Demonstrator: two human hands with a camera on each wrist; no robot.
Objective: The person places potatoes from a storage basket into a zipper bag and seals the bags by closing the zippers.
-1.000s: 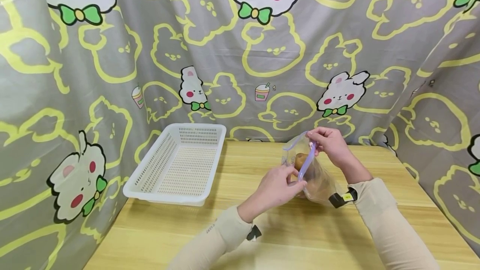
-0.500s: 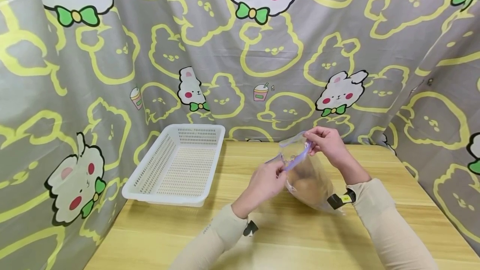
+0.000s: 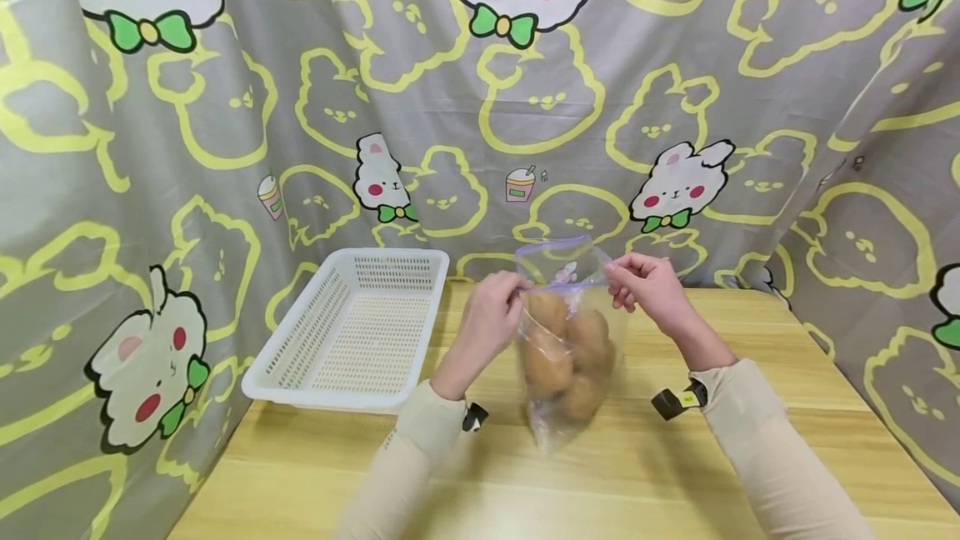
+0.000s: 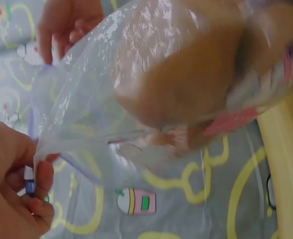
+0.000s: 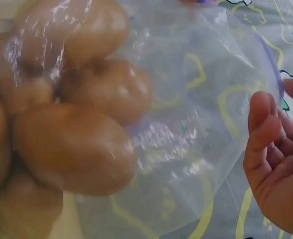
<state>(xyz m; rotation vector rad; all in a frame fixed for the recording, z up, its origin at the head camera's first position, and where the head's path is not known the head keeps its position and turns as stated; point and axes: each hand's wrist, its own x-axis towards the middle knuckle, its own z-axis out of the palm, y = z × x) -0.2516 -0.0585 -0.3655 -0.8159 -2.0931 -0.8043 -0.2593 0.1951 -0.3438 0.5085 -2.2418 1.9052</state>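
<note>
A clear plastic bag (image 3: pixel 564 340) of brown potatoes (image 3: pixel 558 357) hangs upright over the middle of the desk (image 3: pixel 675 473), its bottom close to or just touching the wood; which of the two cannot be told. The left hand (image 3: pixel 491 311) pinches the bag's purple zip strip at one top corner, and the right hand (image 3: pixel 645 286) pinches the opposite top corner, so the mouth is spread between them. In the left wrist view a red patch shows low on the bag, but no writing on it can be read. A white basket (image 3: pixel 360 332) sits on the desk toward its far left corner, near the left hand but apart from the bag. Printed rabbit cloth (image 3: pixel 225 107) closes in the back and both sides of the desk; the near half of the desk lies bare in front of the bag.
</note>
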